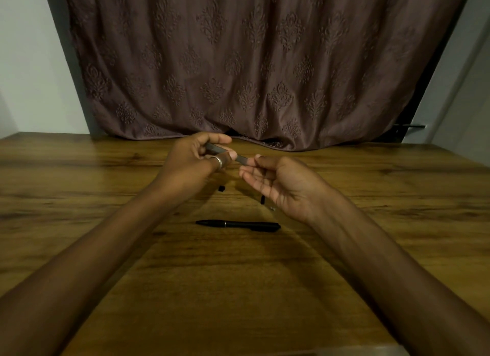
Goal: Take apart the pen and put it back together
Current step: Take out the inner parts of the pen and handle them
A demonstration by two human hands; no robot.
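Observation:
My left hand (pixel 195 156), with a ring on one finger, grips a grey pen barrel (pixel 242 159) above the far middle of the wooden table (pixel 106 175). The barrel slants down to the right. My right hand (pixel 281 183) pinches the barrel's right end between thumb and fingertips, palm turned up. Below the hands lie small loose parts: a short black piece (pixel 222 188), another black piece (pixel 262 199) and a tiny metal bit (pixel 272 208). A whole black pen (pixel 238 225) lies flat on the table nearer to me.
A brown patterned curtain (pixel 265 63) hangs behind the table's far edge and drapes onto it. Pale walls stand at either side. A dark handle (pixel 409 127) sticks out at the right.

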